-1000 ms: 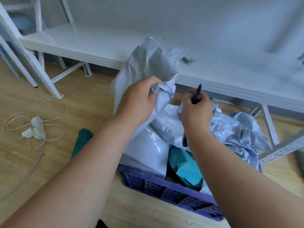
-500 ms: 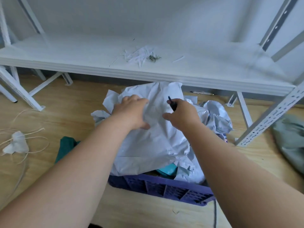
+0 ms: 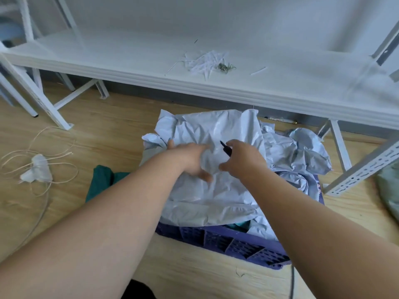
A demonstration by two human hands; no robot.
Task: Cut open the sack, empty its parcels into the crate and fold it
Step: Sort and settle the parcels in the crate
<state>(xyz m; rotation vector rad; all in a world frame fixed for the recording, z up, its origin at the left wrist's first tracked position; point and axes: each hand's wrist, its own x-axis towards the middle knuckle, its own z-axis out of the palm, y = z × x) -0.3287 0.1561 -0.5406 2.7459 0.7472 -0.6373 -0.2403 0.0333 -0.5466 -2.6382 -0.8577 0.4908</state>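
Over the purple crate (image 3: 218, 238) at frame centre, the pale sack (image 3: 216, 190) now lies spread flat; a second ago it was held up bunched. Judgement: emptying looks done, folding starting. Left hand (image 3: 190, 160) presses the sack, fingers loosely bent. Right hand (image 3: 241, 162) grips a dark cutter (image 3: 225, 148) and touches the sack.

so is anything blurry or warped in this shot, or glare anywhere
Head view: the left hand is smeared by motion blur over the grey sack; the right hand, gripping a black cutter, is sharper. Wide-angle distortion bows the white shelf edge. Soft sheen on the sack, no harsh glare.
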